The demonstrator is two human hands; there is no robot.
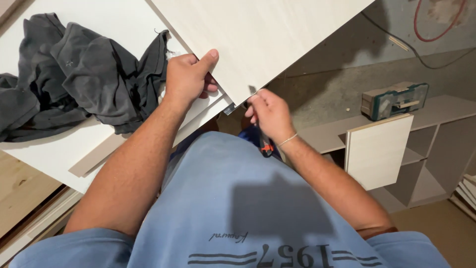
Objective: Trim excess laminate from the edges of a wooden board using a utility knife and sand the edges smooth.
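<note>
A furniture workshop is shown. Pale laminated boards (267, 34) are stacked on a white desk (44, 154), and an unfinished cabinet with open compartments (421, 149) is seen on the bare floor. A power tool (394, 99) is laid on the cabinet, and cables (421, 59) are strung across the rough concrete.

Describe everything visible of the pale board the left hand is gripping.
The board is a large flat panel with a pale, faint wood-grain face, like laminated sheet. It runs out of frame at the top and lies tilted across stacked white panels. Its lower corner points toward the person. The left hand grips its edge, thumb on top. The right hand is at the edge near the corner, holding something small that cannot be made out.
</note>
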